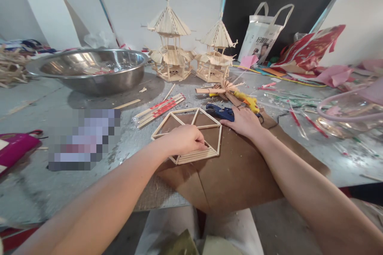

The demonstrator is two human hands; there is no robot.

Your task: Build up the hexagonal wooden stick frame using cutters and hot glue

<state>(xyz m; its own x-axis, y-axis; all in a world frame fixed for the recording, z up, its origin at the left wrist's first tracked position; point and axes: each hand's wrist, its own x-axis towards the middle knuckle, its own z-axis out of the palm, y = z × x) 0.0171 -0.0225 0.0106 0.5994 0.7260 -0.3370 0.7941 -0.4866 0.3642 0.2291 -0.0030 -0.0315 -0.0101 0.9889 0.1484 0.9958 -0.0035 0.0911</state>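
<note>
A hexagonal frame of pale wooden sticks (220, 140) lies on brown card (236, 175), with spokes meeting near its middle. Several sticks (197, 156) fill the section nearest me in parallel rows. Over that section my left hand (187, 139) is closed, its fingertips pinched on the right part of the innermost wooden stick; the palm covers part of the frame. My right hand (247, 122) wraps round a blue glue gun (220, 111), whose nozzle points left towards the frame's upper right corner. Behind that hand lies a yellow glue gun (248, 100), partly under folded brown paper (226, 91).
Bundled sticks in a red-marked wrapper (163, 109) lie behind the frame. Two stick pagodas (170, 48) stand at the back. A steel basin (98, 75) and a blurred-out flat object (85, 139) are left. Plastic scraps (296, 121) and a clear pink-rimmed container (353, 107) lie right.
</note>
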